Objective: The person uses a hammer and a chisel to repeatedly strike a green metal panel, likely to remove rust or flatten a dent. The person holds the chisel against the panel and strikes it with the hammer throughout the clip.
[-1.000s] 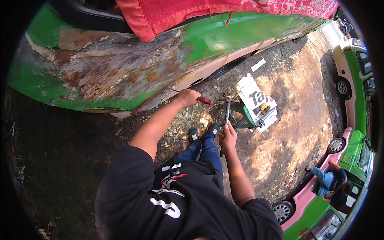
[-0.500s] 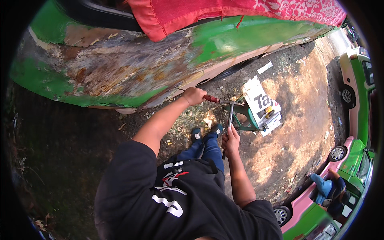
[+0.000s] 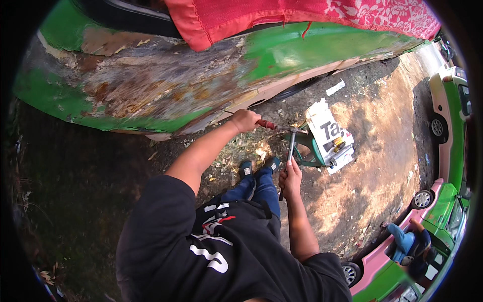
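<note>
In the head view, a person in a black shirt works beside a green car, both hands closed on tools. The left hand is wrapped around a red-handled tool, screwdriver or slim chisel, its thin shank emerging beyond the fist toward the car's lower edge; the firm grip appears meant to steady and aim it. The handle's butt is left clear on the side facing the right hand, which grips a hammer partway down the shaft, likely for control in a short reach. The hammer's head sits at the butt, touching or just beside it; which, the angle does not settle. Ahead of the left hand spreads bare, rusted and flaking metal, and farther out a red patterned cloth drapes over the car, perhaps as a cover. Just beyond the right hand, a green stool bears printed paper and a yellow roll-like item, seemingly put there for easy reach. Well off to the right hand's side, another person sits at a green-and-pink car.
</note>
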The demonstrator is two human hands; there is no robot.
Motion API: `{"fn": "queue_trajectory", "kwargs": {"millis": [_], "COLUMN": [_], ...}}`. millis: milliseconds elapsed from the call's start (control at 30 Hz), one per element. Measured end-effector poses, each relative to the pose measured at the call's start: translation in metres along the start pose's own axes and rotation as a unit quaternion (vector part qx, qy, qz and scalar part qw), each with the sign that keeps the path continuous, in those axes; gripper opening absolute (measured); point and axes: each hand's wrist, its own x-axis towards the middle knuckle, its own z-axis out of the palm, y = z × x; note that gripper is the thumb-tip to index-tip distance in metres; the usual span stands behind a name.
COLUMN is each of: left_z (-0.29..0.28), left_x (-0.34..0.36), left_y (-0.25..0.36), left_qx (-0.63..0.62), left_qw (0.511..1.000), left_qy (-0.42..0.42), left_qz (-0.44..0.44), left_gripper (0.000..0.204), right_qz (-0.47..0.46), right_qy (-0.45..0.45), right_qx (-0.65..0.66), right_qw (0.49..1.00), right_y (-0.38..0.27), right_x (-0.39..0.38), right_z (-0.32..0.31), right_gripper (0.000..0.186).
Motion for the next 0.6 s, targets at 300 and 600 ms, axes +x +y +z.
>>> {"fn": "queue_trajectory", "kwargs": {"millis": [300,600], "left_z": [0.003,-0.003], "left_x": [-0.002,-0.007], "left_y": [-0.003,-0.001], "left_qx": [0.001,-0.015], "left_qw": [0.999,0.998], "left_qy": [0.036,0.052], "left_qz": [0.009,0.018], "left_gripper": [0.013,0.012], "right_qz": [0.053,0.040], "right_qy": [-0.026,-0.019], "right_qx": [-0.005,-0.022], "right_qw": [0.998,0.999], "right_y": [-0.002,-0.005], "right_x": [-0.003,0.001], "right_z": [0.003,0.004], "right_gripper": [0.032,0.035]}}
